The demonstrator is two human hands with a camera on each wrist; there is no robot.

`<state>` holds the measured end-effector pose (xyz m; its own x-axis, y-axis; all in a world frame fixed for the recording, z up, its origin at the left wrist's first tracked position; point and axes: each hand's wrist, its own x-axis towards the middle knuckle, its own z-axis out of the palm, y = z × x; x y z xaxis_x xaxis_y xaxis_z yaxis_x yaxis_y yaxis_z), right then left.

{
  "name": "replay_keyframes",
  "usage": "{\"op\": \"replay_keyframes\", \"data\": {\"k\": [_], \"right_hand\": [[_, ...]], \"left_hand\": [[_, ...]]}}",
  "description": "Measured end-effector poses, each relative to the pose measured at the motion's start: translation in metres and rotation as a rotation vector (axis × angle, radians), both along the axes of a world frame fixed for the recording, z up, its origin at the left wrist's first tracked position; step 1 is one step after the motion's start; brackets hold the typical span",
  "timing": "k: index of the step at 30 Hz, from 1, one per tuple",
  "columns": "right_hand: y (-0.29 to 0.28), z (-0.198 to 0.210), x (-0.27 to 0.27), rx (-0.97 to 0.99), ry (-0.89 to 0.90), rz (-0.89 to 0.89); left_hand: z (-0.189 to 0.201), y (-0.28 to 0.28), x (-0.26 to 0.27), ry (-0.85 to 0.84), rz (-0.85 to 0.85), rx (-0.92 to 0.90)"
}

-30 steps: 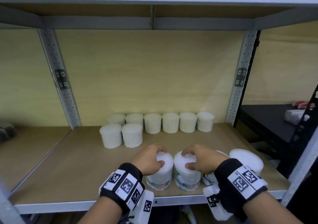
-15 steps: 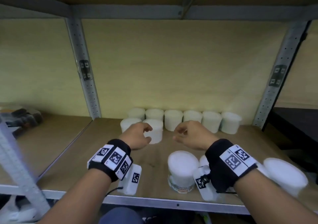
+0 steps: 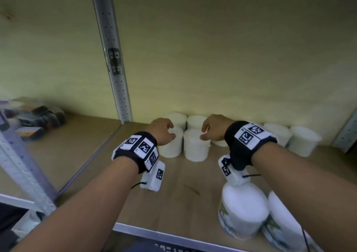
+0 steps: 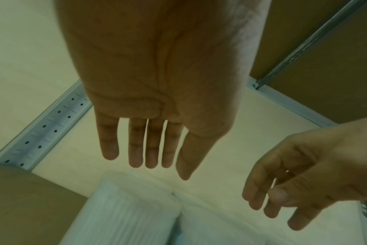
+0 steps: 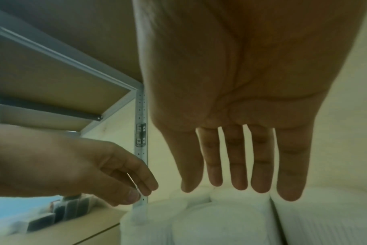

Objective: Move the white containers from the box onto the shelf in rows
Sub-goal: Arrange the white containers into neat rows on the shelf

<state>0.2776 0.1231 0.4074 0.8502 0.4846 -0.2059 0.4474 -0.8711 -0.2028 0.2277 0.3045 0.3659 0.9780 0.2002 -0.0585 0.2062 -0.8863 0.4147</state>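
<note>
Several white containers [image 3: 278, 133] stand in a row along the shelf's back wall. Two more, a left one [image 3: 172, 147] and a right one [image 3: 196, 147], form a second row in front. My left hand [image 3: 171, 133] hovers over the left one, empty. My right hand [image 3: 204, 133] hangs just above the right one's far right edge, also empty. The wrist views show the left hand's fingers [image 4: 149, 149] and the right hand's fingers [image 5: 237, 165] straight and relaxed above white lids [image 5: 216, 223]. Two labelled containers [image 3: 243, 211] stand near the front edge under my right forearm.
The wooden shelf board [image 3: 183, 193] has bare room in front of the second row and to its left. A perforated metal upright [image 3: 116, 58] divides it from the left bay, where dark packages [image 3: 34, 120] lie. The metal front rail [image 3: 154, 234] runs below.
Both hands let go of the two containers at the front edge and moved back, empty, to hover over the second row. The head camera has shifted closer and lower.
</note>
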Motion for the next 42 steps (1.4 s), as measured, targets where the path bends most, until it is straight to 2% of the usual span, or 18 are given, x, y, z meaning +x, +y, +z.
{"op": "replay_keyframes", "data": {"k": [8,15,21,25,36,42], "right_hand": [[0.028,-0.021,0.033,-0.218,0.016,0.026],[0.036,-0.031,0.044,-0.250,0.008,0.032],[0.032,-0.036,0.045,-0.157,-0.082,0.053],[0.033,-0.037,0.044,-0.258,-0.052,0.082],[0.022,-0.025,0.039,-0.207,-0.030,0.222],[0.027,-0.023,0.039,-0.061,-0.016,0.167]], "left_hand": [[-0.008,0.005,0.034,0.091,-0.026,0.091],[-0.010,0.004,0.042,0.129,-0.065,0.185],[-0.012,0.003,0.042,0.128,-0.068,0.214],[-0.014,0.002,0.040,0.120,-0.073,0.228],[-0.016,0.001,0.035,0.091,-0.078,0.233],[-0.017,0.001,0.034,0.092,-0.076,0.227]]}}
